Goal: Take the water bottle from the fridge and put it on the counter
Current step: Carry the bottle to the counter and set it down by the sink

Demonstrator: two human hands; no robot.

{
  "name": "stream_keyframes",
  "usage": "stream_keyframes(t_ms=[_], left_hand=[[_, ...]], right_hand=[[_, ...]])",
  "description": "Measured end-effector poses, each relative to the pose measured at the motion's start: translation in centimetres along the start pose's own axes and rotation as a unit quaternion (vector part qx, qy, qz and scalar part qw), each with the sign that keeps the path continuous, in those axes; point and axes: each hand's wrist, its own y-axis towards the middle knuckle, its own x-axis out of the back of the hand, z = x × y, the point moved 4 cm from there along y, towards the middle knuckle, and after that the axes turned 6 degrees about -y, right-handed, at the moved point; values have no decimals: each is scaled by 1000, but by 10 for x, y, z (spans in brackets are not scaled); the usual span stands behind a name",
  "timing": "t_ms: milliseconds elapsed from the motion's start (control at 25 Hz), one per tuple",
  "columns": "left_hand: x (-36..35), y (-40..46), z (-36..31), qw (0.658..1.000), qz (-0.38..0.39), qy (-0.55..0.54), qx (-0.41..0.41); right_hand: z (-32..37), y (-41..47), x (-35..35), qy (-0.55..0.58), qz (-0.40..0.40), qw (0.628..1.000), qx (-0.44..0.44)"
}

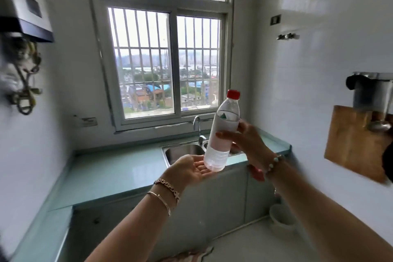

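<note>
A clear water bottle (223,132) with a red cap and a pale label is held up in the air, slightly tilted, in front of the sink. My right hand (244,140) grips it around the middle from the right. My left hand (191,169) lies palm up under the bottle's base, fingers spread, touching or just below it. The pale green counter (110,174) runs below and to the left. No fridge is in view.
A steel double sink (182,152) with a tap (197,127) sits in the counter under a barred window. A wooden cutting board (355,144) and a ladle hang on the right wall. A white bin (280,217) stands on the floor.
</note>
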Motion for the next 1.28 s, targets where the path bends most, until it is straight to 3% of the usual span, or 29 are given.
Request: stream_keyframes(t_ms=[160, 280, 400, 640, 840, 1080, 1200, 1280], left_hand=[[114, -2, -107, 995, -89, -27, -35], [180, 21, -176, 992, -98, -64, -54], [231, 51, -220, 981, -153, -105, -53], [310, 161, -308, 968, -183, -156, -67], [363, 264, -389, 958, -236, -141, -84], [462, 379, -422, 947, -275, -154, -66], [521, 420, -405, 958, -282, -13, -50], [554, 443, -393, 956, -292, 20, -21]], right_hand=[[-12, 73, -151, 43, 85, 995, -6], [-25, 126, -243, 55, 111, 992, 15], [-48, 173, -306, 52, 138, 989, 2], [-119, 295, -402, 25, 170, 985, -11], [-192, 409, -475, 1, 204, 978, -42], [-318, 473, -563, -76, 214, 969, -101], [-381, 469, -597, -110, 218, 962, -121], [-420, 462, -616, -126, 215, 959, -139]])
